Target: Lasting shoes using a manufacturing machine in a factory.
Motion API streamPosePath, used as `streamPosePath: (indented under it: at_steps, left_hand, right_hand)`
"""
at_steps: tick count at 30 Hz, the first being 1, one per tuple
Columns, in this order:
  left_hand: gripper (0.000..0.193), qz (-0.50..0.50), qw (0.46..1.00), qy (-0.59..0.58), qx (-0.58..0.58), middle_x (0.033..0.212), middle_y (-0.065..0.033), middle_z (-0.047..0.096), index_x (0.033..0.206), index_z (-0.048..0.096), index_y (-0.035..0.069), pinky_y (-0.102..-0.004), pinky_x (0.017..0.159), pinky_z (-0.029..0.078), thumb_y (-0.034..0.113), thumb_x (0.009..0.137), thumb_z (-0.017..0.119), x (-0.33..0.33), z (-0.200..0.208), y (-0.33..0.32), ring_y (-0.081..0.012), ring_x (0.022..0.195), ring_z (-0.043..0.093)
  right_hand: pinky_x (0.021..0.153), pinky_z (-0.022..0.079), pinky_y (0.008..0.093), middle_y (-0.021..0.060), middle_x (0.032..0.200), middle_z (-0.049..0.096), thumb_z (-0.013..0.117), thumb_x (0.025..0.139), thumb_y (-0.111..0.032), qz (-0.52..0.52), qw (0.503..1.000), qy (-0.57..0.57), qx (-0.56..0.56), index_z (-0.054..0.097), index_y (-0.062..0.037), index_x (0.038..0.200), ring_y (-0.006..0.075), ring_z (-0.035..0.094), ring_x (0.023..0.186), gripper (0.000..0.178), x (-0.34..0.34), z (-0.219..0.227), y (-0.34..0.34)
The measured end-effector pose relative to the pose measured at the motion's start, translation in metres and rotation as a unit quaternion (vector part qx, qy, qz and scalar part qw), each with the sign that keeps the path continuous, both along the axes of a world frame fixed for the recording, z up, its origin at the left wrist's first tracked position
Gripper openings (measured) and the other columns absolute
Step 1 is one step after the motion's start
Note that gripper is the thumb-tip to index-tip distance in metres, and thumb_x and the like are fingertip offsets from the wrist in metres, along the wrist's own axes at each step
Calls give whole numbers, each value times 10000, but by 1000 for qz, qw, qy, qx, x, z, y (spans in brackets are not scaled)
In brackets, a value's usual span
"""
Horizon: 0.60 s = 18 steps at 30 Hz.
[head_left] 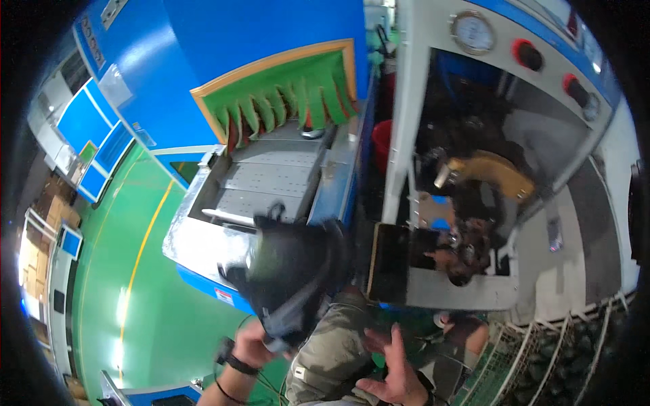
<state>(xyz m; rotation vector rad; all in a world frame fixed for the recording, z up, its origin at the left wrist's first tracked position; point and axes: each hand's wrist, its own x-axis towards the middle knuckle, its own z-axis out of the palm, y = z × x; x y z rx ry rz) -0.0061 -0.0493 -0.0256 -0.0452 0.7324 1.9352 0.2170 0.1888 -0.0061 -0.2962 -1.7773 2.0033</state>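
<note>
My left hand (253, 345), with a dark band on its wrist, is closed on the lower edge of a black item (298, 277). Motion smears that item, so its kind is unclear; it looks broad and dark, with a paler patch near the top. It is in front of the near end of a conveyor (271, 179) with grey slats. Lower right, my right hand (396, 372) is raised with its fingers apart and nothing in it. A small dark, shiny object (312, 132) lies on the conveyor by the green fringed curtain (277, 101).
A blue machine housing (271, 34) rises behind the conveyor. To the right stands a grey machine frame (413, 115) with a gauge (472, 32) and red-and-black knobs (527, 55). A wire rack (535, 352) holding dark pieces is at lower right. Green floor (156, 284) stretches left.
</note>
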Motion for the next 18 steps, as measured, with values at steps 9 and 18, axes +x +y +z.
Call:
streamPosePath:
  at_steps: [9, 18]
  left_hand:
    - [692, -210, 906, 361, -67, 1390, -112, 560, 1408, 470, -2, -336, 1042, 467, 256, 888, 845, 127, -6, 85, -160, 1262, 517]
    - [585, -494, 677, 538, -93, 1052, -133, 729, 1165, 682, -11, -339, 887, 526, 400, 805, 892, 110, 27, 145, -198, 984, 674]
  right_hand:
    - [1161, 363, 373, 113, 1472, 522, 857, 780, -130, -97, 981, -16, -165, 342, 1, 1559, 246, 473, 1366, 943, 58, 29, 27]
    - [911, 568, 400, 137, 1200, 689, 682, 939, -151, -158, 837, -104, -514, 505, 38, 1431, 274, 695, 1002, 557, 144, -35, 8]
